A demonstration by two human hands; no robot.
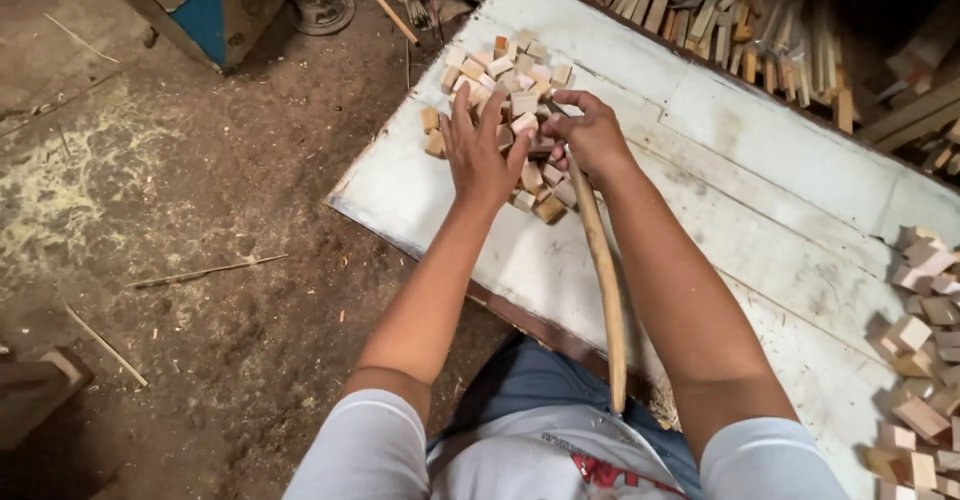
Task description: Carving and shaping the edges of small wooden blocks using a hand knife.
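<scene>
left hand spread flat, fingers wide, pressed down on pile of small wood blocks. right hand curled tight round top of long wood stick, just beside the pile on its right side, touching blocks near the edge. stick slanted down twd the body, low end near the lap, lying over white board.

block pile sat on far left part of the board, near its corner. blocks pale & tan, all jumbled, some tipped on edge.

2nd heap of blocks at right edge of view, well apart from hands. bundle of thin wood strips behind board at top. dirt floor w/ sawdust on left. cardboard box w/ blue side top left. thin sticks lying on floor. white sleeves & blue jeans at bottom.
</scene>
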